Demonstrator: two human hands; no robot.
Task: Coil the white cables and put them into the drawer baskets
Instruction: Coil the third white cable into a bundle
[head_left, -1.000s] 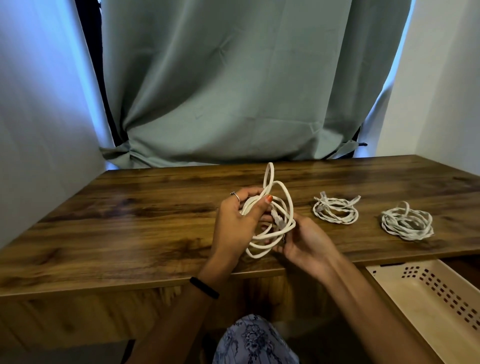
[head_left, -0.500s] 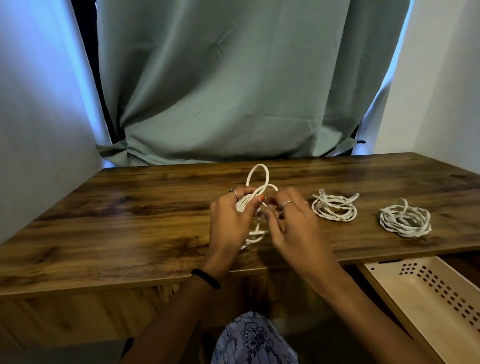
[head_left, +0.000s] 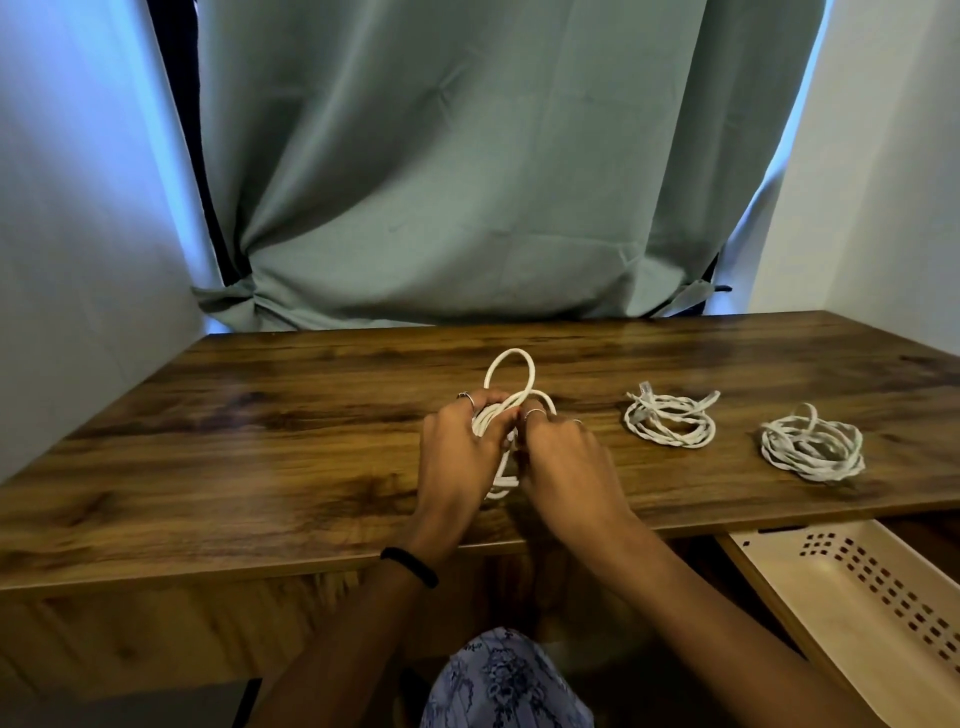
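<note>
A thick white cable (head_left: 511, 382) is bundled in loops above the middle of the wooden desk (head_left: 260, 452), one loop sticking up behind my fingers. My left hand (head_left: 457, 457) grips the bundle from the left. My right hand (head_left: 566, 467) pinches it from the right, and most of the coil is hidden between my hands. Two more coiled white cables lie on the desk to the right: one (head_left: 670, 418) nearer the middle and one (head_left: 810, 447) further right. A beige perforated drawer basket (head_left: 852, 597) is pulled out under the desk's right front edge.
A grey-green curtain (head_left: 467, 182) hangs behind the desk. White walls close in on the left and right. My knee in floral cloth (head_left: 504, 680) shows below the desk edge.
My right hand has come up from under the coil and closed over its right side. Both hands have drawn the loops tighter together and lower toward the desk.
</note>
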